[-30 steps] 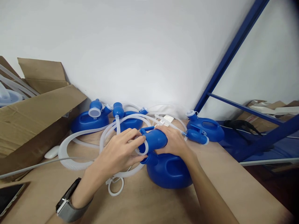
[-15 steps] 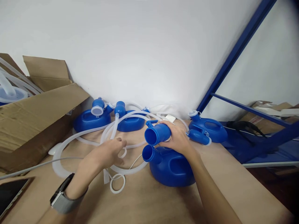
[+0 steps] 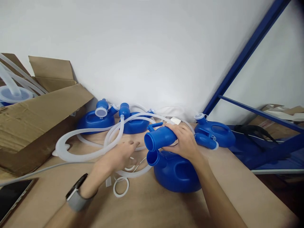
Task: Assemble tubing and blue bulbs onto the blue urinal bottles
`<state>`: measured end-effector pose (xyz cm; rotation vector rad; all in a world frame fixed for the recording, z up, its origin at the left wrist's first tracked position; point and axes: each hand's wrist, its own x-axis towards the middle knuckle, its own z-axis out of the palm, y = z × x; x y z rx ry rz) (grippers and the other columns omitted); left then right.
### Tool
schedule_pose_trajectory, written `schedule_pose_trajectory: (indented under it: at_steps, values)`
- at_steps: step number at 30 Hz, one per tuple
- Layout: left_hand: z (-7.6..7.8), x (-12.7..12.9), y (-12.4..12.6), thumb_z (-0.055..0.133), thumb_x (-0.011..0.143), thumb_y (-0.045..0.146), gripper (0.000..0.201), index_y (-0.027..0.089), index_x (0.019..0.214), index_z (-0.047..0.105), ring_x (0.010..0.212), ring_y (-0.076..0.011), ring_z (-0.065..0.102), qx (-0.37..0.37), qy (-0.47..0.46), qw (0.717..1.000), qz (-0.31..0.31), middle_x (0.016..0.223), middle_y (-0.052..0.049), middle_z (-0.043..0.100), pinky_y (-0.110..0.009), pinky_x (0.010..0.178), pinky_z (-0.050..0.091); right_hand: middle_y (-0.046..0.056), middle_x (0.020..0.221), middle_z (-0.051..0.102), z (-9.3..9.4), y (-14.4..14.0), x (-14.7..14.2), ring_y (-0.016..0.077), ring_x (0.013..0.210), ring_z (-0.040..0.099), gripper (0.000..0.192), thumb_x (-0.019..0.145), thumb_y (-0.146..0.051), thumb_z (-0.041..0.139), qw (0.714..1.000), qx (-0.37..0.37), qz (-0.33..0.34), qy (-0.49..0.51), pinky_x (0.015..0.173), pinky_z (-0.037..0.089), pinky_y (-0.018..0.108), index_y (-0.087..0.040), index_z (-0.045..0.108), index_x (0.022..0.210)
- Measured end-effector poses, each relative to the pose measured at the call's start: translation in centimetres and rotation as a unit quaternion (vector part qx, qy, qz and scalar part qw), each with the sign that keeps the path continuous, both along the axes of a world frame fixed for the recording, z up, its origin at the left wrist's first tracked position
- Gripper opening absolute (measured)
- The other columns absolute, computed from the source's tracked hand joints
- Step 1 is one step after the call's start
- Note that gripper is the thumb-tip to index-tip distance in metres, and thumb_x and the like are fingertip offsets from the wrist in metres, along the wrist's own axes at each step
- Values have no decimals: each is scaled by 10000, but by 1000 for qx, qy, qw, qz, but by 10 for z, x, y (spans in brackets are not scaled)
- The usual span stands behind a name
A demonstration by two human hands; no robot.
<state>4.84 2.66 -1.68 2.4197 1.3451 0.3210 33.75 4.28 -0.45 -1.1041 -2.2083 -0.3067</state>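
Writing: none legible | right hand [image 3: 184, 142] clamped on blue funnel [image 3: 159, 139] | left hand [image 3: 118, 155] open above tubing [image 3: 95, 155]

No legible txt anywhere.

Right hand [image 3: 184, 142] grips blue funnel [image 3: 160, 138]; left hand [image 3: 116, 156] on tubing [image 3: 95, 154].

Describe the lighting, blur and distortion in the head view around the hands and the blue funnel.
Head view: soft, even light, faint shadows only; wide-angle bending curves the blue shelf post; right hand and blue funnel sharp, left hand slightly motion-blurred; dark vignetting bottom right.
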Motion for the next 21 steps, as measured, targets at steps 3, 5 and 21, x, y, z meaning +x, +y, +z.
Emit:
schedule_pose_trajectory:
  at_steps: [3,5,21]
  values:
    - [30,2,-10,821,782,483,917,279,1569,398,1133,-334,712,21,-167,986,-4,1342,-150,680,-388,801,633,115,1162,745,3,-5,-7,349,980,700,770,796,-560,806,1000,17,-7,-21,902,529,475,-237,550,1446]
    - [42,8,-16,812,799,530,958,301,1600,339,1098,-314,732,-12,-261,965,12,1386,-149,657,-359,728,653,120,1132,741,4,-8,-14,333,937,698,792,823,-609,773,999,22,-10,-24,871,534,459,-221,540,1473]
    - [76,-2,-23,817,809,490,585,303,1338,649,856,-229,740,-74,-381,916,100,1194,-41,714,-349,784,629,56,668,687,25,-22,-24,171,614,616,678,929,-804,469,826,-400,87,388,606,475,300,-186,684,751]
